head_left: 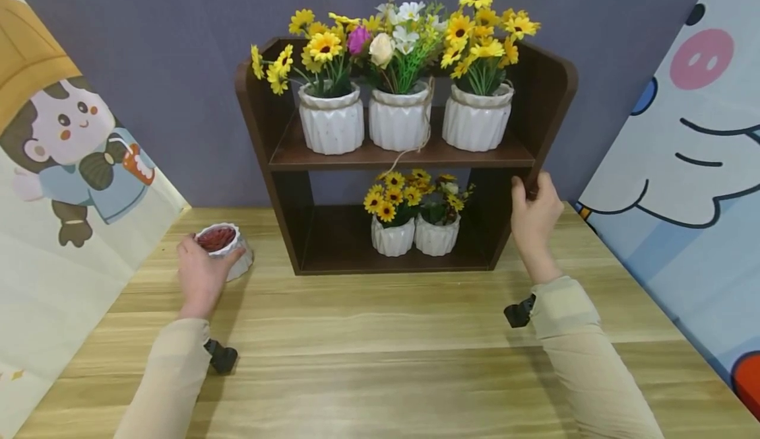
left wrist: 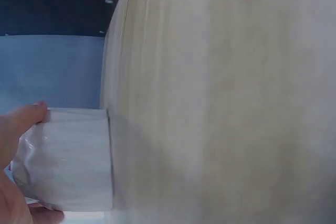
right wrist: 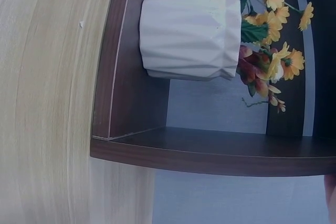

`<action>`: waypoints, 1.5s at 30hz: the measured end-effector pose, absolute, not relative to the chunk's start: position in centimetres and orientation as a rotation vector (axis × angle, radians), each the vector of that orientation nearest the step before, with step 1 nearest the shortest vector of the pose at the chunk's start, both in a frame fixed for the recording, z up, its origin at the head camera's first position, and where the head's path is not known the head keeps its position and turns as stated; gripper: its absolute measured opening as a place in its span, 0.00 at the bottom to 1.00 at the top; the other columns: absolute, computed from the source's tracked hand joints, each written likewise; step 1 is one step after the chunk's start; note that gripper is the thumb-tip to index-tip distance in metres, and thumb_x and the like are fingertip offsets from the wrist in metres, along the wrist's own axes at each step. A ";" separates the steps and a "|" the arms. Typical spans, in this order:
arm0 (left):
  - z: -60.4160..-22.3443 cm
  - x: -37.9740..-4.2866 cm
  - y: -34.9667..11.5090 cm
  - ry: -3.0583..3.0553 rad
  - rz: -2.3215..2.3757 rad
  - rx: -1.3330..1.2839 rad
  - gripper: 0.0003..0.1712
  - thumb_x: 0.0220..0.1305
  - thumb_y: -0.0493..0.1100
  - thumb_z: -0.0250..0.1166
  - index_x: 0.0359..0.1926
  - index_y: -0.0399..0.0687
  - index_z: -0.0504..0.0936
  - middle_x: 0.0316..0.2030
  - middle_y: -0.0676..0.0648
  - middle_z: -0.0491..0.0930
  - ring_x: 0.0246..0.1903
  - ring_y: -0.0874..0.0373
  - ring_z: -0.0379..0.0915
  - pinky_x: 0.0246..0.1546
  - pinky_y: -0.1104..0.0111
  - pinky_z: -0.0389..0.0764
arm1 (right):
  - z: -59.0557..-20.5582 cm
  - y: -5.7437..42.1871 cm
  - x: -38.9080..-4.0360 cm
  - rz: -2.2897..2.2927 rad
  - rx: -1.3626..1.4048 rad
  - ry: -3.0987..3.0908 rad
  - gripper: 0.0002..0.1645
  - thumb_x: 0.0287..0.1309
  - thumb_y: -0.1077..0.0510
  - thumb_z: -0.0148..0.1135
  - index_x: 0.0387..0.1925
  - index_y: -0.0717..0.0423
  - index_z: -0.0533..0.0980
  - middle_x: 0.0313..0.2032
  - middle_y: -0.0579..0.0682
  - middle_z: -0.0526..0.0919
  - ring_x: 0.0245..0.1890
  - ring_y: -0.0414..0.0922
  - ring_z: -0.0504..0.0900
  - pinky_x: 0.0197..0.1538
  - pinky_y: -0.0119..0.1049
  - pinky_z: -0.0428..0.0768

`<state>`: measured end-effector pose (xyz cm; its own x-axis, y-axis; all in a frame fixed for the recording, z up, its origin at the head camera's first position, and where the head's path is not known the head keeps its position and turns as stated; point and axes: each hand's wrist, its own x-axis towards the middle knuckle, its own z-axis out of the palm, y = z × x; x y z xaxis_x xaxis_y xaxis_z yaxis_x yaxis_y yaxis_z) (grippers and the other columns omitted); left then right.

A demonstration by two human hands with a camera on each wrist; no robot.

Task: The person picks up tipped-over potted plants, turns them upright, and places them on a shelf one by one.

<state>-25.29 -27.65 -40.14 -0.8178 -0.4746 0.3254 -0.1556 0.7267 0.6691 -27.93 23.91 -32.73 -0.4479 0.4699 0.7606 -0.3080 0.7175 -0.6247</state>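
Note:
At the left of the table, my left hand (head_left: 203,272) grips a white fluted flower pot (head_left: 240,265), its thumb on the near side and fingers across the far rim. Reddish-brown material fills the pot's mouth, and no flowers stand in it. In the left wrist view the pot (left wrist: 73,156) stands at the table surface between thumb and fingers. On the other side, my right hand (head_left: 536,218) pinches the right side panel of a dark brown two-tier shelf (head_left: 400,160), thumb inside and fingers outside. The right wrist view shows that panel (right wrist: 210,162) closely.
Three larger white pots, among them a middle pot (head_left: 399,119) with trailing twine, hold flowers on the upper tier. Below stand two smaller pots, one with sunflowers (head_left: 393,237), one with mixed flowers (head_left: 437,236). The wooden table (head_left: 380,346) extends in front; printed cloths flank it.

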 end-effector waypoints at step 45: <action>-35.8 -21.3 -26.2 -2.732 -0.709 0.324 0.57 0.43 0.68 0.65 0.59 0.26 0.62 0.47 0.26 0.69 0.43 0.34 0.68 0.37 0.48 0.70 | -32.7 23.9 -28.1 0.902 -0.118 -1.829 0.16 0.56 0.53 0.57 0.30 0.65 0.72 0.26 0.60 0.78 0.29 0.54 0.78 0.32 0.26 0.63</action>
